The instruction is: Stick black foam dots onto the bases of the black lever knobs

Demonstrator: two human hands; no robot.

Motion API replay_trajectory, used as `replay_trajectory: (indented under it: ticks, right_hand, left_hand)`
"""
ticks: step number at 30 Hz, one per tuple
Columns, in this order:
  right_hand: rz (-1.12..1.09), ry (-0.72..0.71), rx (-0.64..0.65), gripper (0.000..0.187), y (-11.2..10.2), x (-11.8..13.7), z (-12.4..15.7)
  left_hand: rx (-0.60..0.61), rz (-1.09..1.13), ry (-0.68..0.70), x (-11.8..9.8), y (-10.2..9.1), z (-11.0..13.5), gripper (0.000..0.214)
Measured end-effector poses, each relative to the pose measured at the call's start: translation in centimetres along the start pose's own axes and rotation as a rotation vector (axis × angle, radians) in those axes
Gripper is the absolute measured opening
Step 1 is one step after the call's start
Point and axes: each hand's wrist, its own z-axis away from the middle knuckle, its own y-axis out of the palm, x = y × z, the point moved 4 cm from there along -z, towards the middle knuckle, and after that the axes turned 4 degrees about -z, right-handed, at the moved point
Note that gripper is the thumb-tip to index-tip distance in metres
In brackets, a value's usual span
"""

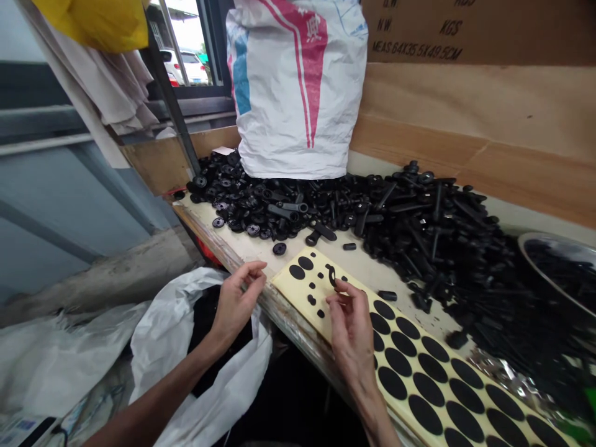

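Note:
My right hand [349, 316] is over a pale yellow backing sheet [305, 288] of black stickers, its thumb and fingers pinched. A thin, curled black sticker piece [331, 275] sticks up at its fingertips. Round black stickers [405, 344] fill the sheet's near right part, partly covered by my right hand and wrist. Two rounds and several small black dots show on its far left end. At the bench edge, just left of the sheet, my left hand [239, 298] is half curled, thumb and forefinger slightly apart, with nothing visible between them.
Black plastic parts [279, 208], discs and crank-like arms, are heaped across the back of the bench. A white woven sack [298, 93] stands behind them, near a cardboard box [479, 31]. At right is a clear-rimmed bowl [554, 242]. An open white bag [158, 335] hangs below the bench's left edge.

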Motion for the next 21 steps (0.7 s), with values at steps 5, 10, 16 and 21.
replay_trajectory:
  ticks: [5, 10, 16, 21]
  right_hand:
    - [-0.271, 0.161, -0.090, 0.036, -0.6, -0.1, 0.5]
    - [-0.619, 0.491, 0.084, 0.034, -0.9, 1.3, 1.6]
    - [-0.690, 0.540, 0.126, 0.024, -2.7, 3.2, 2.1]
    - [-0.547, 0.510, 0.101, 0.031, -3.7, 3.2, 2.8]
  left_hand:
    - [-0.022, -0.071, 0.071, -1.4, -0.1, 1.1, 0.016]
    - [0.290, 0.232, -0.062, -4.8, 3.3, 1.4, 0.020]
    - [0.426, 0.461, -0.311, -6.2, 6.5, 1.9, 0.019]
    - [0.443, 0.556, -0.332, -6.3, 7.4, 2.5, 0.013]
